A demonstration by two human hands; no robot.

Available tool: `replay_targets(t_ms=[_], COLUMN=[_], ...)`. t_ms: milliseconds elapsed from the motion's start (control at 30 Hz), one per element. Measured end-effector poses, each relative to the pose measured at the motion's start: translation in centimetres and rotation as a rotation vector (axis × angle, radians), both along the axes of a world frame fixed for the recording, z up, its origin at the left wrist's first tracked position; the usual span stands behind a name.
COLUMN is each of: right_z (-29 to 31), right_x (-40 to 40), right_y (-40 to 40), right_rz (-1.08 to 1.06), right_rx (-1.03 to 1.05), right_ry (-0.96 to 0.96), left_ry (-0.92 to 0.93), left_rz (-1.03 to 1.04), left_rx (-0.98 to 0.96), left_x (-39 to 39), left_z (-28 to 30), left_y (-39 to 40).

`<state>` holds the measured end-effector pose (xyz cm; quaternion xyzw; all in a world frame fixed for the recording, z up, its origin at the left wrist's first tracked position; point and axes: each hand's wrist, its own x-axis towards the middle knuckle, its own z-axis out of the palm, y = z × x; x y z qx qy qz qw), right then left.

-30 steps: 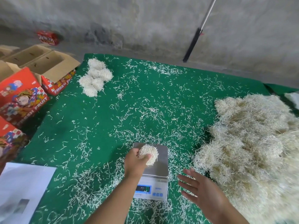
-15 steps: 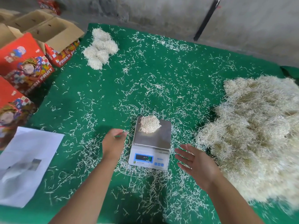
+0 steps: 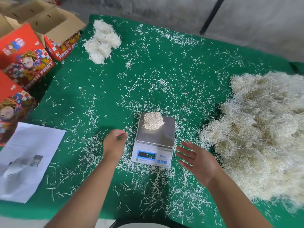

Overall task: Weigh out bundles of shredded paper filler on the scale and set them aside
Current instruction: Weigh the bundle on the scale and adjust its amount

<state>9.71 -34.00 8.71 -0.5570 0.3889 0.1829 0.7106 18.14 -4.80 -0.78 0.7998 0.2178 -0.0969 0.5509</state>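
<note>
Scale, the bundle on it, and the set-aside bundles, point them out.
scale (image 3: 148, 157): head view, display panel.
bundle (image 3: 153, 121): head view, middle of the clump.
set-aside bundles (image 3: 102, 41): head view, middle of the cluster.

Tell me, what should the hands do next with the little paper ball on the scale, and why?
Probably read the display first, then pick the bundle up. It sits alone on the scale, both hands are off it, the left hand beside the scale and the right hand open. Its digits are too blurred to read. If the weight is right, it likely goes to the finished bundles at the far left.
</note>
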Motion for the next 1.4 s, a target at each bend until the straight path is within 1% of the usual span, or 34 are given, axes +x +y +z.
replay_targets(t_ms=[167,333,433,500,567,667,733,833,967,1033,1133,1200,1267,1333,1367,1400], right_z=[-0.7,-1.5,-1.8,-1.9,-1.8,-1.4,-1.0,-0.4,-0.1,-0.3,-0.5,-0.4,-0.4,-0.2,-0.2,-0.2], right_x=[-1.0,-2.2,-3.0,-3.5,-3.8,-4.0,-4.0,-3.9,-4.2,-4.4,-4.6,-4.6,-4.4,-4.1,-4.0,-3.9], right_y=[-1.2,-2.4,-2.9,-3.0,-2.9,-2.5,-2.3,-2.3,-2.5,-2.6,-2.4,-2.1,-1.8,-1.5,-1.3,-1.0], right_rz=[-0.013,-0.045,-0.048,-0.051,-0.052,-0.050,-0.061,-0.053,-0.034,-0.037,-0.030,-0.020,-0.017,-0.008,0.008,0.037], right_rx=[-0.015,-0.013,-0.009,-0.004,0.000,-0.014,-0.025,-0.034,-0.030,-0.027,-0.017,-0.006,-0.005,-0.004,-0.012,-0.027], right_ry=[0.031,0.043,0.045,0.053,0.067,0.074,0.080,0.076,0.052,0.057,0.068,0.072,0.080,0.082,0.081,0.079], left_ry=[0.010,-0.024,-0.103,-0.189,-0.244,-0.218,-0.189,-0.233,-0.343,-0.356,-0.287,-0.221,-0.138,-0.102,-0.111,-0.102], left_rz=[-0.032,-0.092,-0.176,-0.265,-0.416,-0.669,-0.787,-0.800,-0.831,-0.882,-1.032,-1.117,-1.186,-1.222,-1.206,-1.138], left_rx=[0.003,0.019,0.109,0.167,0.258,0.440,0.535,0.529,0.573,0.591,0.687,0.693,0.641,0.548,0.515,0.470], left_x=[0.4,0.9,1.8,3.1,4.9,7.0,7.1,5.1,-0.5,-3.4,-7.1,-9.4,-11.5,-13.4,-14.0,-14.2], left_z=[-0.3,-0.4,0.0,0.7,1.0,0.7,0.2,-0.5,-2.5,-3.5,-4.7,-5.1,-4.9,-4.1,-3.5,-2.5], left_y=[-1.8,-3.4,-4.5,-5.7,-7.5,-10.0,-11.1,-11.6,-10.5,-9.4,-7.8,-6.7,-6.0,-5.5,-5.4,-5.4])
